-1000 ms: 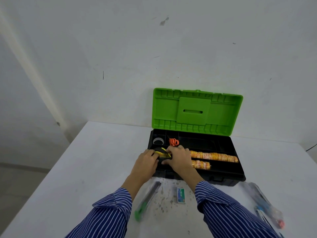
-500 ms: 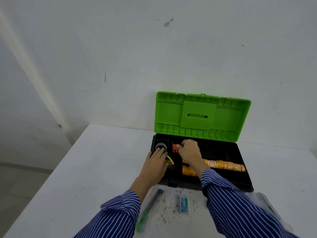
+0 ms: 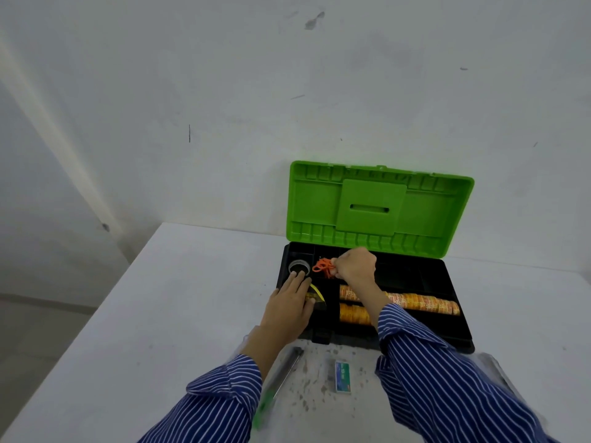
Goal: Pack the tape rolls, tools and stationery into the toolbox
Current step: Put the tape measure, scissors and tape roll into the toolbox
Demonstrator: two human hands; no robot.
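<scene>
Both hands had moved deeper into the toolbox (image 3: 460, 342) since a second earlier, when they met over a yellow and black item at its front left corner. Now the right hand (image 3: 355, 266) reached to the back row, its grip closed in a pinch on the orange scissors (image 3: 323, 268), probably to nudge them flat into their slot. To that grip's left, the left hand (image 3: 287, 306) lay flat with fingers straight, its grip wide and holding nothing. Its fingertips (image 3: 295, 274) touched a small clear-rimmed pot (image 3: 299, 267) in the back left compartment, while its palm covered the yellow item (image 3: 316, 294), seemingly steadying both.

Under the right forearm, two rows of orange tape rolls (image 3: 415, 303) filled the long front compartments, the farther row running well to the right, the nearer one short. Compartments right of the scissors looked dark; their contents could not be made out. Behind the hands, the green lid (image 3: 377, 206) stood open against the wall.

Nearer the person than both grips, still unpacked on the counter (image 3: 192, 298), lay a long grey tool with a green end (image 3: 281, 378) below the left wrist and a small green-labelled box (image 3: 342, 377) between the striped sleeves. Something clear showed past the right sleeve, too hidden to name.
</scene>
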